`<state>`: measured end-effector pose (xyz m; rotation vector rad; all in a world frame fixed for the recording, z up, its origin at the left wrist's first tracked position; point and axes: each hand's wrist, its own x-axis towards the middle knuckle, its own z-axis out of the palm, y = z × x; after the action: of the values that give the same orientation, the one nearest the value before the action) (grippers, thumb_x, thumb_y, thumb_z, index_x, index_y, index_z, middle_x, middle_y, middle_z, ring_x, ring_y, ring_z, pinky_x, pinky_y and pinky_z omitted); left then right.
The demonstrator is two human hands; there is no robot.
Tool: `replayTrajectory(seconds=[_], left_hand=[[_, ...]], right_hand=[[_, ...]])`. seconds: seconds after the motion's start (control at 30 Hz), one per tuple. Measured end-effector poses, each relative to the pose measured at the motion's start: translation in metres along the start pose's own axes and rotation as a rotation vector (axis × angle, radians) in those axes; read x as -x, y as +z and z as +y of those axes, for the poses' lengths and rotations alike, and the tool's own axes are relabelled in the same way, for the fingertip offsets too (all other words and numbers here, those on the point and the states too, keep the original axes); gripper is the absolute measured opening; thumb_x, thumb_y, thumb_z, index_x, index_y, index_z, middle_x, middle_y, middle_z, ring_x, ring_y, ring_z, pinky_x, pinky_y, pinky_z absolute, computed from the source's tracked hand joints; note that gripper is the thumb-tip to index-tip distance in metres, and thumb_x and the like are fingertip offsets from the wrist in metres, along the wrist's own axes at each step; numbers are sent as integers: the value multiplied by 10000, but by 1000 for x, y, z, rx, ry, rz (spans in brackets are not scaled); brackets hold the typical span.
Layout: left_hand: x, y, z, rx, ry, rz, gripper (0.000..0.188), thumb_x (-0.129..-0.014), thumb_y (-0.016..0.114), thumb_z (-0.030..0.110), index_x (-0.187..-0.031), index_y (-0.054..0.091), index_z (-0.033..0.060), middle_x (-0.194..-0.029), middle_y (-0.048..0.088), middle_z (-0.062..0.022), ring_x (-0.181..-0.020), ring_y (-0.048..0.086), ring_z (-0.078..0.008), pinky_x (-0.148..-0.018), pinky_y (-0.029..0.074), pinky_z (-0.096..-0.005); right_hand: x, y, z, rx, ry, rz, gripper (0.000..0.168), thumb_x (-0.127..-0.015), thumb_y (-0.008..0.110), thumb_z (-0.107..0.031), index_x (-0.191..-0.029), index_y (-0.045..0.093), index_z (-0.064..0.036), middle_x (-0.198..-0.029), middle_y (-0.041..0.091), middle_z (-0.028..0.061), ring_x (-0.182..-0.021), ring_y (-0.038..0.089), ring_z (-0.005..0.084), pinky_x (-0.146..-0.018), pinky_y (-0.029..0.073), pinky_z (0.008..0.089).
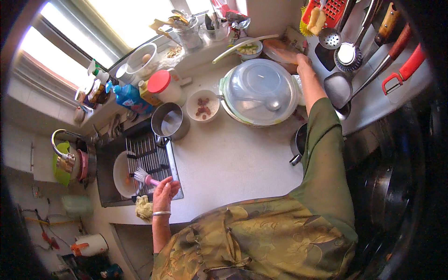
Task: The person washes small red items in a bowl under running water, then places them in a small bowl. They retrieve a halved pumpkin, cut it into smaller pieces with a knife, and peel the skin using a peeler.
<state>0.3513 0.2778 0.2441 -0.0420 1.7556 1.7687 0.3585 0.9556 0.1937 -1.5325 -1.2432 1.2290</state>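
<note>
My left hand [165, 191], with a bangle at the wrist, hangs by the front edge of the sink with loosely curled fingers. The handle of a pink dish brush [149, 180] runs up to these fingers; whether they grip it, I cannot tell. At the back right, my right hand [303, 62] holds the edge of a clear plastic lid or bowl [280, 56]. Just in front of it sits a large basin under a domed translucent cover [259, 89]. Left of the basin is a white bowl [203, 106] with pale grains and several reddish dried fruits, beside a grey metal pot [169, 120].
A roll-up rack [148, 157] spans part of the dark sink [105, 185], which holds a white bowl [122, 175]. A yellow cloth [143, 208] lies at its front. Bottles and a red-lidded jar [164, 84] line the sill. Ladles and spatulas [337, 89] hang at right.
</note>
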Motion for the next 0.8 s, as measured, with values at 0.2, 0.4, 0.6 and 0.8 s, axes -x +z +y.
replayTrajectory(seconds=[0.2, 0.4, 0.6, 0.8], left_hand=[[-7, 12, 4, 13, 13, -9, 263, -874, 427, 129, -1111, 464, 22, -949, 586, -129, -857, 580, -194, -788, 464, -291], [-14, 20, 2, 28, 13, -94, 259, -870, 442, 130, -1103, 469, 21, -933, 591, -117, -852, 586, -198, -774, 474, -288], [-14, 14, -4, 38, 9, -126, 263, -872, 447, 147, -1102, 473, 23, -935, 593, -107, -852, 586, -190, -774, 470, -285], [-11, 10, -10, 28, 8, -166, 273, -874, 447, 162, -1105, 472, 18, -939, 591, -104, -853, 583, -179, -764, 464, -270]], right_hand=[[9, -4, -16, 117, 24, -24, 450, -615, 617, -171, -986, 524, 66, -1060, 532, 190, -936, 530, 264, -790, 426, 353], [38, -16, -63, 478, 21, 260, 396, -668, 581, -207, -981, 548, 33, -1021, 554, 182, -898, 553, 259, -787, 441, 360], [35, -13, -49, -399, -168, 15, 296, -770, 405, -115, -1015, 525, 0, -1013, 534, 157, -914, 538, 281, -721, 478, 396], [54, -34, -49, -405, 132, 11, 263, -784, 368, -100, -1023, 449, -25, -937, 513, 151, -661, 546, 253, -393, 424, 367]])
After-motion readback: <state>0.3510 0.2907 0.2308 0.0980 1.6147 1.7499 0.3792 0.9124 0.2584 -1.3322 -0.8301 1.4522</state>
